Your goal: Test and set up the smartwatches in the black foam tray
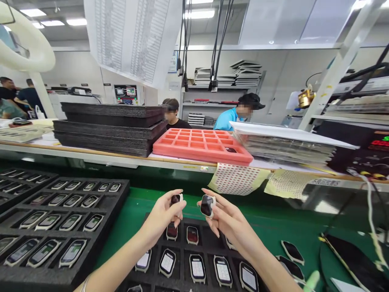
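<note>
My left hand (161, 215) is closed on a small smartwatch (175, 199), its dark screen partly covered by my fingers. In my right hand (230, 217) another smartwatch body (206, 205), pale-cased and without a strap, is pinched at its edge with the dark screen towards me. Both are held up just above a black foam tray (181, 248), a short gap apart. Watches with lit white screens, such as one watch (197, 268), lie in the tray's slots; a watch (192, 235) behind them shows a dark reddish screen.
More black foam trays (120, 202) of watches lie on the left of the green mat (138, 198). Loose watches (292, 252) rest at right. On the shelf stand stacked black foam (106, 138), a pink compartment tray (194, 152) and piled sheets (282, 142). Two people (226, 119) (174, 119) sit beyond.
</note>
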A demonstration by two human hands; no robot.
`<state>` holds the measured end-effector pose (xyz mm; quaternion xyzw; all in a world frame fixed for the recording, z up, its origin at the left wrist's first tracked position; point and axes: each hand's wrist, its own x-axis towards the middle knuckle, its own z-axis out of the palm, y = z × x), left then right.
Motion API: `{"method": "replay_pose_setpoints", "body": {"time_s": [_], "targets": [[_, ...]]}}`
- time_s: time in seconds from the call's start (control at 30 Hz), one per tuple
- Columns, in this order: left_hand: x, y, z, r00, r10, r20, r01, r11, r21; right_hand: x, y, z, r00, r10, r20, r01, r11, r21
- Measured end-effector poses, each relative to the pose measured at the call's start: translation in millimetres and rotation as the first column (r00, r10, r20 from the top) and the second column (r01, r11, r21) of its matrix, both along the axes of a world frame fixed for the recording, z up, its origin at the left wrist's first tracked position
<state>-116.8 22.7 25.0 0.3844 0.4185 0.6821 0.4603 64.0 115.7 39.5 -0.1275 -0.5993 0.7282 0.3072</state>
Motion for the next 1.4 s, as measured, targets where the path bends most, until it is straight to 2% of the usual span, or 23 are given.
{"method": "replay_pose_setpoints", "body": {"time_s": [0.1, 0.27, 0.47, 0.67, 0.9, 1.07, 1.4], "targets": [[0.5, -4.4, -4.8, 0.982, 0.019, -0.190, -0.024, 1.000, -0.020, -0.3, -3.5, -1.8, 0.999, 0.035, -0.009, -0.035, 0.999, 0.015], [4.8, -14.7, -4.8, 0.921, 0.049, -0.388, -0.056, 0.998, -0.007, -2.6, -6.2, -4.4, 0.989, 0.147, -0.028, -0.147, 0.989, -0.017], [10.8, -16.7, -11.1, 0.878, 0.070, -0.473, -0.098, 0.994, -0.036, -5.0, -3.5, -16.9, 0.977, 0.199, -0.072, -0.207, 0.971, -0.117], [12.5, -16.4, -10.8, 0.810, 0.066, -0.582, -0.092, 0.996, -0.016, -6.8, -3.9, -24.4, 0.965, 0.249, -0.083, -0.257, 0.960, -0.109], [16.8, -17.4, -9.8, 0.796, 0.087, -0.599, -0.109, 0.994, -0.001, -5.7, -4.6, -26.1, 0.964, 0.250, -0.095, -0.260, 0.959, -0.116], [17.7, -18.3, -9.6, 0.786, 0.056, -0.615, -0.082, 0.997, -0.013, -5.5, -4.9, -24.8, 0.963, 0.248, -0.109, -0.260, 0.958, -0.122], [18.4, -25.2, -5.0, 0.770, 0.080, -0.633, -0.082, 0.996, 0.026, -3.7, -7.6, -22.2, 0.966, 0.250, -0.071, -0.256, 0.964, -0.079]]}}
